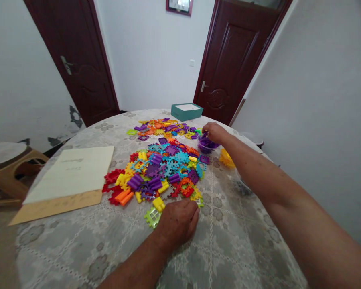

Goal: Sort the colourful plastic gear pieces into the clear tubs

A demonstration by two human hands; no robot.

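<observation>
My left hand (pixel 180 220) rests on the near side of the table, fingers curled inward; whatever they may hold is hidden. Beside it lie a green window-shaped building piece (pixel 153 217) and a yellow one (pixel 159 204). Just beyond spreads a large heap of colourful interlocking plastic pieces (pixel 171 168). Farther off on the right, my right hand (pixel 214 132) is over a clear bowl (pixel 209 148) of purple pieces, its fingertips closed around a purple piece (pixel 205 135) at the bowl's top.
A second pile of pieces (pixel 165 128) lies farther back, near a teal box (pixel 186 111). Yellow pieces (pixel 227 158) sit under my right forearm, near another clear container (pixel 243 186). Paper sheets (pixel 75 172) lie on the left. A stool (pixel 15 168) stands beyond the table's left edge.
</observation>
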